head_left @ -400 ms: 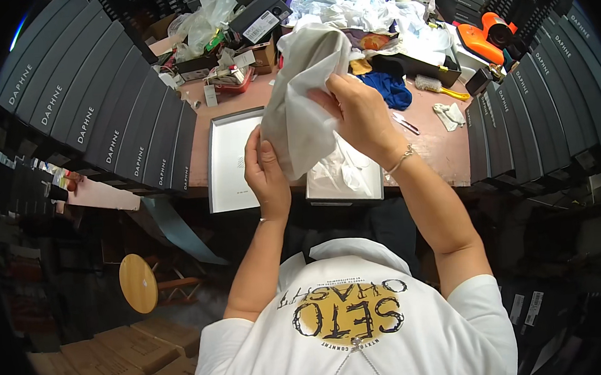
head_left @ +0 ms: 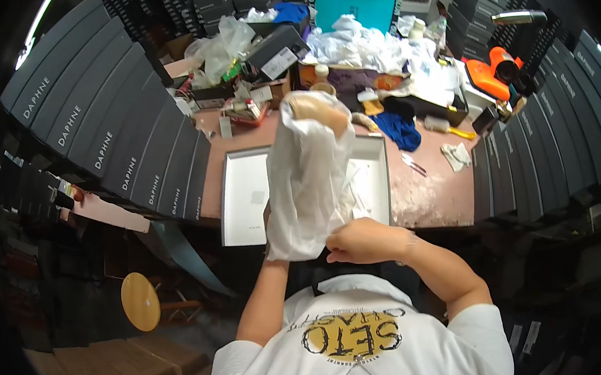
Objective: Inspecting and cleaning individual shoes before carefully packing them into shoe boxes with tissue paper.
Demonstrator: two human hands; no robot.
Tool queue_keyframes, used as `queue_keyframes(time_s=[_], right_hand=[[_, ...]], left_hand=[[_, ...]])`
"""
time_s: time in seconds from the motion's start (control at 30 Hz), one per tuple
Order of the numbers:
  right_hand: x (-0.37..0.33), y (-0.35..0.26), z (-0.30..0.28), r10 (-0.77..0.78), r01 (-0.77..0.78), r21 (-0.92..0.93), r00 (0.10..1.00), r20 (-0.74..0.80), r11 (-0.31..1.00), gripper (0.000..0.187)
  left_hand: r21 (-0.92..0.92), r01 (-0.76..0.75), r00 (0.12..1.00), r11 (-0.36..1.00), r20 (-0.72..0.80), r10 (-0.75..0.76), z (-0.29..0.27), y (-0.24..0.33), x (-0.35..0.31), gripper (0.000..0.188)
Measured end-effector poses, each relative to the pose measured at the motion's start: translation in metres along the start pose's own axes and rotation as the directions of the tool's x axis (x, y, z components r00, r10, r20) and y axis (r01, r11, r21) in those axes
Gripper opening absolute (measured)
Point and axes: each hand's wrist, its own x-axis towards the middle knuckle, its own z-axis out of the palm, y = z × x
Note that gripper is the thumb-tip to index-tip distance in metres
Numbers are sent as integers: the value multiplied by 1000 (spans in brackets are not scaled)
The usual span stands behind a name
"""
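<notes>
A white bag is up in front of the person, over the table, with a tan thing poking up at its top end. The left hand is mostly hidden behind the bag, so I cannot tell how its fingers sit. The right hand is at the bag's low right edge with its fingers curled in, but I cannot tell if they pinch the bag. Past the bag is an open box with a white inside. To the right lie a blue cloth, a brush with a yellow handle, and a small white cloth. Tall rows of dark boxes stand on both sides.
</notes>
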Motion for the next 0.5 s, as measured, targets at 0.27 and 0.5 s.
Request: queue_keyframes(time_s=[0.27, 0.5], right_hand=[[-20, 56, -77, -23, 74, 112, 914, -405, 991, 67], [-5, 80, -5, 138, 126, 669, 935, -327, 732, 80]], left_hand=[[-116, 360, 919, 926, 217, -330, -58, -5, 17, 31], [-216, 418, 908, 882, 75, -412, -75, -34, 56, 31]])
